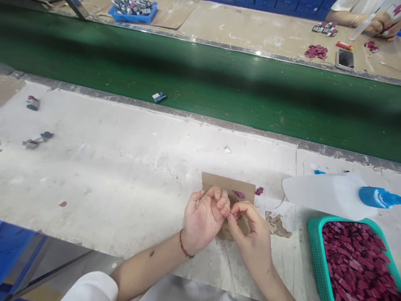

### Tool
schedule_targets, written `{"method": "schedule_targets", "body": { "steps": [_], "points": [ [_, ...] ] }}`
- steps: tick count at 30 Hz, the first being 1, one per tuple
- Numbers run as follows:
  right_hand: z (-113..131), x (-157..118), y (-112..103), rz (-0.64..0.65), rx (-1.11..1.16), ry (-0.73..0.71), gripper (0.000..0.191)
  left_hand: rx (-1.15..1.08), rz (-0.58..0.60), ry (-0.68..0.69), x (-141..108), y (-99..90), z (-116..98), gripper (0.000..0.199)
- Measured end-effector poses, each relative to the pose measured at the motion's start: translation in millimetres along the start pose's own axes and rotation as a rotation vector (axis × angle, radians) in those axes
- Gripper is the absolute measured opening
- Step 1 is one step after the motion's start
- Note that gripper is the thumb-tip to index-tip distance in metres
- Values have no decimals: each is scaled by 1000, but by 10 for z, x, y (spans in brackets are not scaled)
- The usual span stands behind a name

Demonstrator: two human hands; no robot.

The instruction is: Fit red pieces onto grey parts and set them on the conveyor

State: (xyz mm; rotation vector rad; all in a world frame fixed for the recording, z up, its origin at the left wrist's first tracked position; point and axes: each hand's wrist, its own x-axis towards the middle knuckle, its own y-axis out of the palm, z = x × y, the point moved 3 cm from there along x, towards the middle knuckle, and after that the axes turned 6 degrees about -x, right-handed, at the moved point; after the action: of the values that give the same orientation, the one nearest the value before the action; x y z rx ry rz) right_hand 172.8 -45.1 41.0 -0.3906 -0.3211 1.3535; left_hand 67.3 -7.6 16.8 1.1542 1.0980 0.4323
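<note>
My left hand (205,217) is turned palm up over a piece of brown cardboard (228,180), its fingers loosely bent and nothing visible on the palm. My right hand (250,234) meets it at the fingertips, thumb and forefinger pinched together against the edge of the left fingers. Whatever sits in that pinch, if anything, is too small to make out. Just beyond my hands, a small maroon piece (239,195) lies on the cardboard, and another maroon piece (259,191) rests beside its right edge.
At right are a green basket (316,251) full of maroon pieces and a white bottle with a blue cap (376,196), lying down. A green conveyor belt (200,75) crosses beyond, carrying a small blue-grey part (159,97). Across it, a co-worker's hands (380,25) hold something.
</note>
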Motion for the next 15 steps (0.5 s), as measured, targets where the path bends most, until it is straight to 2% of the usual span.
{"method": "schedule_targets", "body": {
  "steps": [7,11,15],
  "points": [
    [-63,0,35,90,57,32,12,53,51,21,-12,14,15,20],
    [-70,-9,67,72,50,-7,14,45,50,50,-23,21,27,18],
    [-73,-22,102,36,24,-51,14,5,2,73,-37,12,40,16]
  ]
}}
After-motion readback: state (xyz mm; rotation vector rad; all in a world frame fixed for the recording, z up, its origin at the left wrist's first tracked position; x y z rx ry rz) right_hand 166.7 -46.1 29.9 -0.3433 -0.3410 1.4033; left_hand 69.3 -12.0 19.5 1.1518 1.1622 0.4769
